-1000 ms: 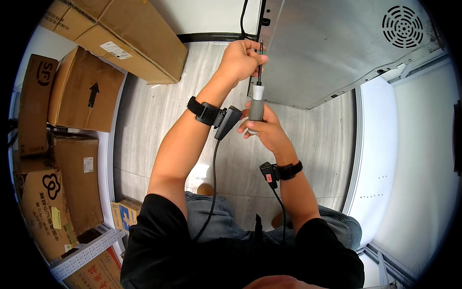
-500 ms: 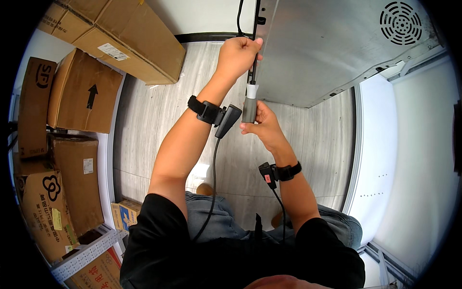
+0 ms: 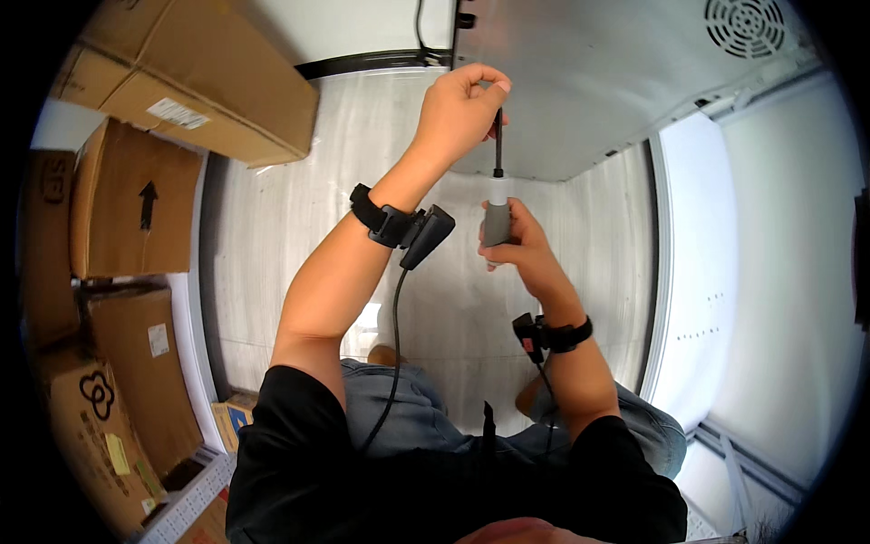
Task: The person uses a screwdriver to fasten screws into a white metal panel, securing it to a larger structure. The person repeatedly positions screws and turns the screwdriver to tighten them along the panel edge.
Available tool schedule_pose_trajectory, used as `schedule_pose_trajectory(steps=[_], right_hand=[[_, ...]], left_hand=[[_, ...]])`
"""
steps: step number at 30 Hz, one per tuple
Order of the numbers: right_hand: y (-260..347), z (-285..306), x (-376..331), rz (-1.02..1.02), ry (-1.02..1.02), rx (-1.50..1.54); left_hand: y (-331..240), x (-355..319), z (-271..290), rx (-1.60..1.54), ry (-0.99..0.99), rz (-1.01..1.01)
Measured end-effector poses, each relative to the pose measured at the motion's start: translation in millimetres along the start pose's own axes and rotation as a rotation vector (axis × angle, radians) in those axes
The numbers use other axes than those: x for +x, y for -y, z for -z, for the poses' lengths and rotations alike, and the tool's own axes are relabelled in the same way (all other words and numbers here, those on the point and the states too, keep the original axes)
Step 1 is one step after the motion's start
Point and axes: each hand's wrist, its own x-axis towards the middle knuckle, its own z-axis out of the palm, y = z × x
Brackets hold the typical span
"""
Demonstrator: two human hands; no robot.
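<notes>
A screwdriver (image 3: 497,220) with a grey and white handle and a long dark shaft points away from me. My right hand (image 3: 529,254) is closed around its handle. My left hand (image 3: 460,116) is closed too, its thumb and fingers pinching the far end of the shaft. The tip is hidden by those fingers, so whether a small part sits there I cannot make out. Beyond both hands stands a large grey metal cabinet (image 3: 589,86) with a round slotted vent; in the picture, my left fingertips overlap its panel.
Cardboard boxes (image 3: 136,199) fill a shelf at the left, and a tall carton (image 3: 222,86) stands at the far left. A black cable (image 3: 420,27) hangs by the back wall. White panels (image 3: 702,272) run along the right. Cabled black devices are strapped to both my wrists.
The screwdriver and my right hand have moved right and slightly nearer to me. My left fingers have shifted right, off the cabinet's left edge. The whole view has turned a little.
</notes>
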Motion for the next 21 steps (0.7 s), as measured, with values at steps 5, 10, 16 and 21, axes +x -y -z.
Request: schedule_pose_trajectory(steps=[5,10,16,21], right_hand=[[59.0,55.5,-45.6,-0.150,-0.129,-0.075],[147.3,123.5,-120.4,-0.153,-0.233,-0.291],[247.6,196.4,-232.0,-0.110,-0.302,-0.613],[252.4,288.0,-324.6,-0.164,-0.457,-0.493]], left_hand=[[-4.6,-0.4,-35.6,-0.266,0.168,0.099],[-24.6,-11.3,-107.7,-0.483,0.312,0.048],[-73.8,-24.8,-226.2,-0.565,0.505,0.094],[-69.5,-30.8,-360.3,-0.491,0.701,0.165]])
